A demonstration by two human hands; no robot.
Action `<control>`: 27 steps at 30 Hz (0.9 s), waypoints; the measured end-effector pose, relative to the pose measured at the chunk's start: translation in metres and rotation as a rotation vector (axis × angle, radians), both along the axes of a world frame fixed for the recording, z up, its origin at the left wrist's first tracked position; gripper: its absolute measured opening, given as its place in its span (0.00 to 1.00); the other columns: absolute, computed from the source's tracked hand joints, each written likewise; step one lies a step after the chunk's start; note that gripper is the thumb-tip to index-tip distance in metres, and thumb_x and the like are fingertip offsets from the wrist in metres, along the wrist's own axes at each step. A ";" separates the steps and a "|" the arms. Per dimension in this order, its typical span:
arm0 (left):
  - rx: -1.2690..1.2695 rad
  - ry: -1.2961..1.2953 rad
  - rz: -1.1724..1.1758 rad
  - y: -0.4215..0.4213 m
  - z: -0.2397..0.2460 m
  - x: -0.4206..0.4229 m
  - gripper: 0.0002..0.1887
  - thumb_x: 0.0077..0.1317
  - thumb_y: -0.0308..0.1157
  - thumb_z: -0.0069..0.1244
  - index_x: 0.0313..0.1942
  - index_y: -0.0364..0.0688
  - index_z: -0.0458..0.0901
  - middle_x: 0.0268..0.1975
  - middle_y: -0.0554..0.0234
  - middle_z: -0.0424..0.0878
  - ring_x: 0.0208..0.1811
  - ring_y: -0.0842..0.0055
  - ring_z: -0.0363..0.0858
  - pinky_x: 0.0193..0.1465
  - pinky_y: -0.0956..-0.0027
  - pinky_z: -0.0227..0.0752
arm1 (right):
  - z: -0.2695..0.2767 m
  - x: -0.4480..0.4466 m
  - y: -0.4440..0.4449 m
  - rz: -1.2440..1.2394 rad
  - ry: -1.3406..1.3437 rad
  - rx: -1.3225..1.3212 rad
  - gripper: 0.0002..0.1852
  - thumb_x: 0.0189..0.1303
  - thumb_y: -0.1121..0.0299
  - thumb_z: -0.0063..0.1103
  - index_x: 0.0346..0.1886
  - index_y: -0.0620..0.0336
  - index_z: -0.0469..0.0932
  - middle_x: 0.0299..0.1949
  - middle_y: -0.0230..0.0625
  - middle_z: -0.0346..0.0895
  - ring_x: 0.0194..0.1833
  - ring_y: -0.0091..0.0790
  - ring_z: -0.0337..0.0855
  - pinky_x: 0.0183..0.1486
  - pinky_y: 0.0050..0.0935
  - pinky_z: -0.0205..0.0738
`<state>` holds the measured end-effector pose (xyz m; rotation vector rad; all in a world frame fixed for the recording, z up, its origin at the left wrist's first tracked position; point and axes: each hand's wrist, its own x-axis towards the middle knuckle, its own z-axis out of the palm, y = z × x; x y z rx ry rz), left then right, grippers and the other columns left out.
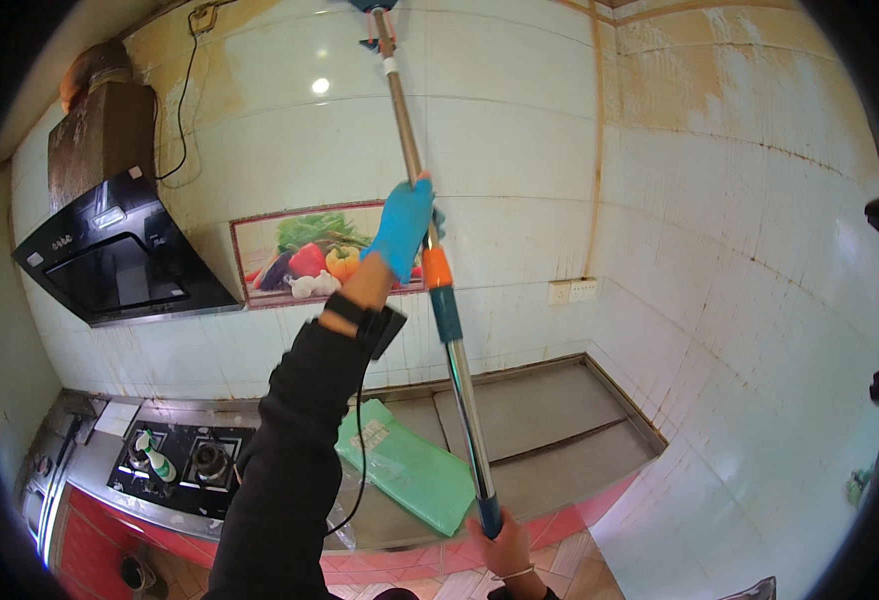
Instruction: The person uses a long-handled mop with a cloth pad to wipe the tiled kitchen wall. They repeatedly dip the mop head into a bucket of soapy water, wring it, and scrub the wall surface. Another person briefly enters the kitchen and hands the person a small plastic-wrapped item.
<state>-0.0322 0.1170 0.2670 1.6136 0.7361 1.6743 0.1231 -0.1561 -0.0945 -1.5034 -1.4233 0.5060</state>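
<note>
My left hand (405, 229), in a blue glove, grips the upper part of a telescopic pole (462, 382) just above its orange collar. Around the bottom end of the pole, on its dark grip, my right hand (503, 547) is closed, without a glove. The pole leans up the tiled wall (507, 150). Its dark head (372, 4) is at the top edge, mostly cut off, so its kind cannot be told. Brown grime stains (769, 71) and drips mark the upper wall tiles.
A black range hood (128, 259) juts out at left above a gas hob (176, 499) with a spray bottle (156, 459) on it. A green plastic package (409, 469) lies on the metal counter (552, 405). Sockets (572, 291) and a vegetable picture (289, 225) are on the wall.
</note>
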 end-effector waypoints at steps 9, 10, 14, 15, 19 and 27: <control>-0.085 -0.155 -0.176 -0.077 -0.166 0.016 0.09 0.70 0.35 0.43 0.46 0.43 0.66 0.26 0.65 0.73 0.22 0.78 0.75 0.24 0.71 0.74 | -0.125 0.015 -0.055 0.000 -0.065 0.015 0.15 0.56 0.59 0.63 0.33 0.61 0.73 0.21 0.48 0.74 0.23 0.53 0.76 0.25 0.44 0.68; -0.121 -0.200 -0.193 -0.081 -0.177 0.018 0.09 0.70 0.35 0.43 0.46 0.43 0.66 0.26 0.65 0.73 0.21 0.78 0.75 0.23 0.71 0.74 | -0.128 0.015 -0.051 -0.007 -0.081 0.030 0.15 0.56 0.59 0.63 0.33 0.61 0.73 0.21 0.48 0.74 0.24 0.53 0.77 0.25 0.44 0.68; -0.165 -0.287 -0.111 -0.077 -0.191 0.014 0.09 0.71 0.37 0.42 0.45 0.43 0.65 0.25 0.65 0.72 0.19 0.78 0.73 0.20 0.70 0.72 | -0.127 0.015 -0.033 0.073 0.005 -0.032 0.18 0.55 0.57 0.64 0.38 0.62 0.74 0.23 0.50 0.75 0.26 0.56 0.77 0.28 0.45 0.70; -0.167 -0.267 -0.083 -0.073 -0.189 0.010 0.09 0.71 0.38 0.41 0.44 0.43 0.65 0.25 0.65 0.72 0.19 0.78 0.73 0.19 0.70 0.72 | -0.126 0.013 -0.028 0.088 -0.005 -0.038 0.19 0.56 0.57 0.64 0.40 0.62 0.73 0.24 0.51 0.75 0.27 0.57 0.77 0.29 0.46 0.70; -0.185 -0.222 -0.034 -0.051 -0.165 -0.009 0.09 0.72 0.39 0.40 0.42 0.44 0.63 0.24 0.65 0.72 0.16 0.78 0.72 0.17 0.71 0.70 | -0.109 -0.007 -0.004 0.171 -0.021 0.139 0.21 0.56 0.61 0.62 0.47 0.64 0.71 0.27 0.54 0.76 0.31 0.58 0.77 0.33 0.46 0.71; -0.011 -0.189 0.026 -0.009 -0.074 -0.058 0.10 0.71 0.40 0.41 0.40 0.42 0.66 0.24 0.65 0.72 0.15 0.74 0.74 0.15 0.69 0.70 | -0.001 -0.048 0.032 0.166 -0.119 -0.075 0.21 0.54 0.52 0.61 0.37 0.61 0.69 0.22 0.51 0.76 0.27 0.59 0.78 0.28 0.49 0.70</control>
